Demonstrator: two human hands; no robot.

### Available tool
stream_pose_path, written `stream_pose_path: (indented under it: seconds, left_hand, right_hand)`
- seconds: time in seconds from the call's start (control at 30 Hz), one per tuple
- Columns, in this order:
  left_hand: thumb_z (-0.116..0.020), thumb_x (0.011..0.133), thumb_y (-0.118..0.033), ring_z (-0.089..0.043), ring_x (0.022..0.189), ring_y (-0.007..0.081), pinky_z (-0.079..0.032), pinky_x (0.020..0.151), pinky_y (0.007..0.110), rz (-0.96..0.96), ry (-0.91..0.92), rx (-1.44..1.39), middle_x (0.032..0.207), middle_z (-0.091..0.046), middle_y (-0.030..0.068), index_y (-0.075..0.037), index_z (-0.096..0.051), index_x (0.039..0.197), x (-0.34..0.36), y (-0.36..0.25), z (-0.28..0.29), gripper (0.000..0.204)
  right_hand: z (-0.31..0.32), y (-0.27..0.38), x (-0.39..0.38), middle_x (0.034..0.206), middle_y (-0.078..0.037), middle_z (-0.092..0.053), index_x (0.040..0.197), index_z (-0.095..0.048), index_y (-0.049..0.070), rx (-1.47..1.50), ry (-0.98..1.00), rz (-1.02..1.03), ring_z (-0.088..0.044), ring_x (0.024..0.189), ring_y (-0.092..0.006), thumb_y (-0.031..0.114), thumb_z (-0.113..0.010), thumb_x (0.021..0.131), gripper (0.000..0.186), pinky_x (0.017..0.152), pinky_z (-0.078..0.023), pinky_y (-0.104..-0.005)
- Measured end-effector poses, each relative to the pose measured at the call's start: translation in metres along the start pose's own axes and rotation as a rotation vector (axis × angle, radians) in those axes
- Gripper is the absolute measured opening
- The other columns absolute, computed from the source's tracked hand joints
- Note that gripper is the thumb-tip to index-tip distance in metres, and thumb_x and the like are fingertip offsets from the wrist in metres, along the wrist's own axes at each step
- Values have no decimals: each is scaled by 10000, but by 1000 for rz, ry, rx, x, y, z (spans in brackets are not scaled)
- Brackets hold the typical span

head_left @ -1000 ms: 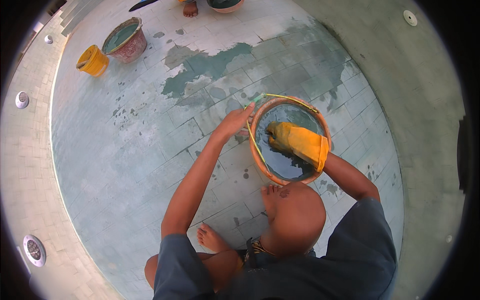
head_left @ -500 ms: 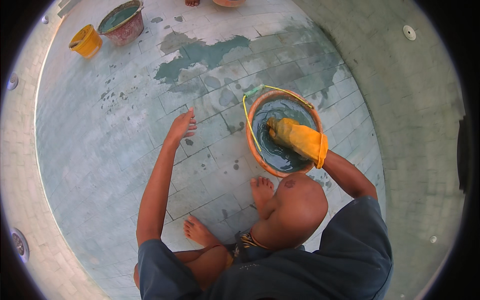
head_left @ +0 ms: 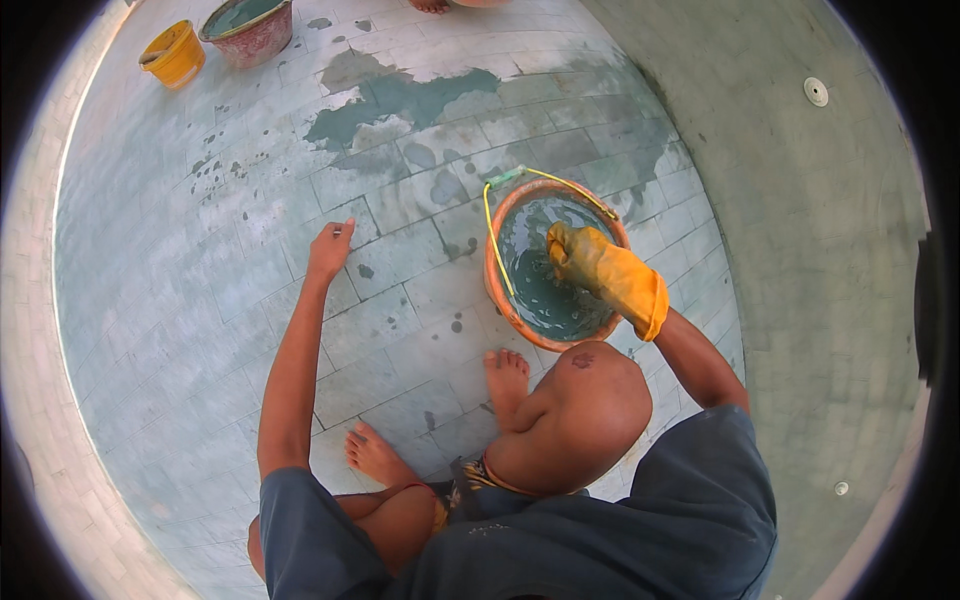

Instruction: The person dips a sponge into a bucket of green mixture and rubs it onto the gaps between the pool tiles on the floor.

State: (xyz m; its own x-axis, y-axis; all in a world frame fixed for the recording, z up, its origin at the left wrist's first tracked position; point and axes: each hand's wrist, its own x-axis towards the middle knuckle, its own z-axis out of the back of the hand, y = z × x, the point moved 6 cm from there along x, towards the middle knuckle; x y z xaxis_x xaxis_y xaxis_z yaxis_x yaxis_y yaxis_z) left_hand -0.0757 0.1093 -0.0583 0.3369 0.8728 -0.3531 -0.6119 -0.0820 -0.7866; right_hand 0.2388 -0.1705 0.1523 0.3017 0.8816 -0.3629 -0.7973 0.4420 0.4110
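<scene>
My right hand (head_left: 575, 255) wears an orange glove (head_left: 620, 278), stained darker toward the fingers, and reaches in over the bucket (head_left: 494, 285) from its right side. The fingers look bent inward; I can't tell whether they pinch anything or whether their tips touch the liquid (head_left: 545, 305). My left hand (head_left: 330, 248) is bare, out over the floor (head_left: 380, 330) and well apart from the bucket. Its fingers are curled, but from here I can't make out whether it grips something small.

The bucket is orange and round, upright on the floor just ahead of my right knee (head_left: 595, 405). The liquid in it is grey-green, with ripples and glints. The handle (head_left: 507, 178), yellow with a green grip, leans over the far left of the rim.

My bare feet (head_left: 375, 455) are on the grey tiles below. Beyond the bucket a dark wet patch (head_left: 405, 110) spreads over the floor, with smaller spots around it. Farther off, at the upper left, a yellow pail (head_left: 178, 62) stands near a reddish tub (head_left: 258, 40) that holds greenish liquid too. Someone else's foot (head_left: 430, 5) shows at the top edge. On my right runs a tiled wall (head_left: 800, 260) with a round white fitting (head_left: 816, 92).
</scene>
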Motion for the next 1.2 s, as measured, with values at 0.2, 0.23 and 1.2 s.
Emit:
stream_pose_path:
  seconds: [0.2, 0.23, 1.2]
  left_hand:
    - [-601, 967, -556, -713, 988, 383, -535, 894, 428, -96, -36, 105, 1026, -743, 234, 4, -684, 1122, -5, 19, -5, 587]
    - [-600, 969, -553, -711, 989, 387, -536, 892, 429, -105, -35, 112, 1025, -743, 235, 5, -685, 1116, -5, 21, -5, 582]
    - [-612, 991, -425, -572, 1220, 396, -473, 990, 511, -154, -311, 210, 1357, -573, 227, -54, -555, 1346, -20, 11, -16, 516]
  right_hand:
    - [-1, -25, -3, 761, -104, -698, 1004, -648, 83, 11, -36, 20, -695, 714, -244, 162, -472, 971, 195, 700, -522, -389]
    - [-1, -27, -5, 765, -102, -700, 1013, -652, 81, 24, -25, 17, -695, 715, -240, 166, -474, 973, 202, 705, -523, -382]
    - [26, -2, -27, 1320, -68, -635, 1442, -523, 100, 531, -117, -82, -632, 1158, -176, 247, -636, 959, 517, 948, -527, -324]
